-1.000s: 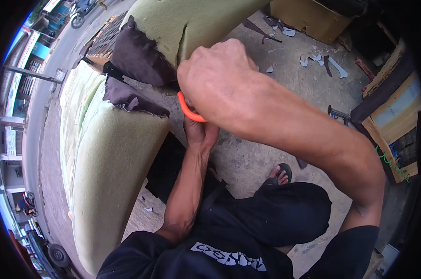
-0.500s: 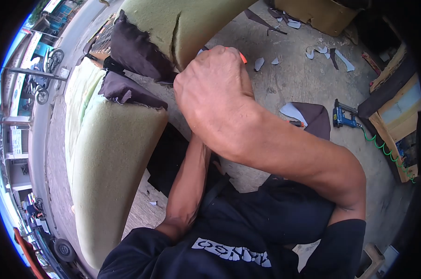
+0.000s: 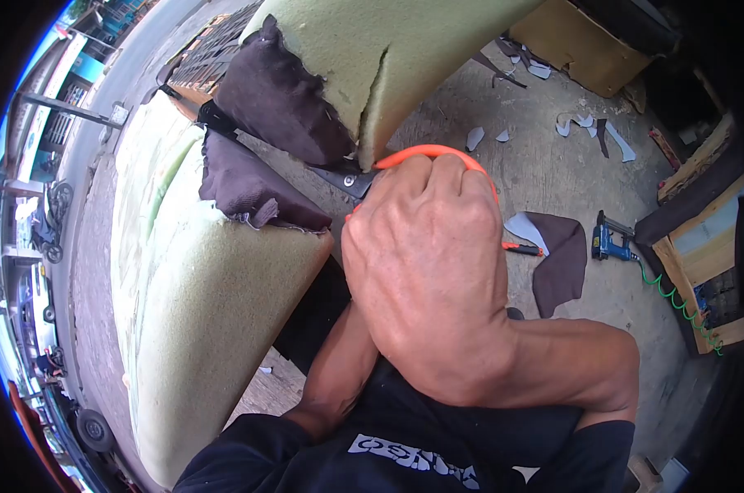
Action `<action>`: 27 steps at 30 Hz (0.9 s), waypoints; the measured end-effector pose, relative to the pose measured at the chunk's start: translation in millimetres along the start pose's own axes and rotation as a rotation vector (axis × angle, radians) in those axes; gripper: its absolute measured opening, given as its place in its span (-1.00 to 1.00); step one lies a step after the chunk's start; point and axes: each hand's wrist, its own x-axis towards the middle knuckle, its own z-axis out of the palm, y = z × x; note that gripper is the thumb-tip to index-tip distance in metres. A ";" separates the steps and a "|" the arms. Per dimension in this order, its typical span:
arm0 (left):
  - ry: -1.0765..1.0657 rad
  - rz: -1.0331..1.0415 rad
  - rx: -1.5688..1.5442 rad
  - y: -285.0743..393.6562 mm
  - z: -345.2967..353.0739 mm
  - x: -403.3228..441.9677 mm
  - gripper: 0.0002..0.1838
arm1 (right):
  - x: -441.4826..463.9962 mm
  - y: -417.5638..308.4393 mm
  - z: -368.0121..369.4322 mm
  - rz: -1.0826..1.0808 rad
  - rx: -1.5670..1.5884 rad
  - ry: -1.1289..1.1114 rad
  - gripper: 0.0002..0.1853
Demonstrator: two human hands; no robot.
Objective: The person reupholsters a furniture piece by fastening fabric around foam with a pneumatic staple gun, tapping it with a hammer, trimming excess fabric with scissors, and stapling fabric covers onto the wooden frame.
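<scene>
My right hand [image 3: 433,246] is closed around scissors with orange handles [image 3: 417,153]. Their dark blades [image 3: 351,181] point left, into the gap between two pale foam-covered upholstery parts. Dark brown fabric [image 3: 277,107] hangs at the end of the upper foam part [image 3: 347,41], which has a slit near its tip. More brown fabric [image 3: 253,185] covers the top end of the lower foam part [image 3: 216,304]. Of my left arm only the forearm [image 3: 339,361] shows; my left hand is hidden behind the right hand and wrist.
A blue staple gun [image 3: 612,238] with a green coiled hose stands by a wooden frame [image 3: 676,267]. On the concrete floor lie a brown fabric piece [image 3: 562,263], a red-and-black tool [image 3: 522,248] and white scraps [image 3: 585,123]. A street with parked vehicles runs along the left.
My right hand has turned and shifted right and down, so the scissors' orange handles and blades now show. The whole view has shifted slightly.
</scene>
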 end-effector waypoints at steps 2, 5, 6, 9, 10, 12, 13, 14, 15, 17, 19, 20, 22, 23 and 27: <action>0.003 0.005 -0.007 -1.5 -1.1 0.3 -0.53 | 2.1 -5.0 4.4 0.012 0.002 -0.030 -0.82; 0.001 0.014 -0.014 -1.4 -1.1 1.4 -0.53 | 1.9 -0.4 -16.0 -0.025 0.060 -0.020 -0.83; -0.004 0.014 -0.011 -0.9 -0.2 3.1 -0.53 | 1.9 3.3 -19.0 -0.012 0.158 -0.031 -0.84; -0.015 0.019 -0.013 -1.8 0.7 4.6 -0.52 | 7.0 0.5 -7.3 0.005 0.110 -0.037 -0.85; -0.013 0.020 -0.017 -1.6 1.7 3.9 -0.52 | 6.4 -2.1 -3.7 -0.003 0.038 -0.042 -0.86; -0.014 0.021 -0.023 -2.4 0.1 4.4 -0.51 | 8.1 -5.4 -3.4 -0.028 -0.017 -0.055 -0.87; -0.016 0.018 -0.024 -2.7 0.2 4.4 -0.51 | 10.8 -6.0 -7.6 -0.041 0.001 -0.062 -0.88; -0.021 0.017 -0.025 -3.8 -0.1 4.7 -0.51 | 13.8 -6.4 -12.3 -0.051 0.021 -0.071 -0.89; -0.025 0.015 -0.022 -4.1 1.0 5.0 -0.51 | 17.5 -6.0 -16.2 -0.062 0.039 -0.077 -0.89; -0.025 0.017 -0.025 -4.9 1.3 6.4 -0.50 | 21.8 -6.0 -22.3 -0.081 0.058 -0.086 -0.90; -0.027 0.019 -0.019 -6.2 1.2 8.2 -0.50 | 22.8 -4.2 -26.4 -0.054 0.175 -0.158 -0.91; -0.031 0.020 -0.014 -7.9 0.7 8.5 -0.50 | 22.5 -2.2 -27.4 -0.042 0.216 -0.181 -0.91; -0.041 0.018 -0.001 -10.3 0.8 9.4 -0.49 | 20.4 10.7 -22.8 -0.117 0.304 -0.150 -0.91; -0.046 0.018 0.009 -11.4 0.6 9.4 -0.49 | 19.7 18.8 -18.0 -0.153 0.351 -0.135 -0.91; -0.061 0.023 0.040 -17.7 -1.7 15.7 -0.48 | 24.8 50.8 25.4 -0.262 0.553 0.058 -0.92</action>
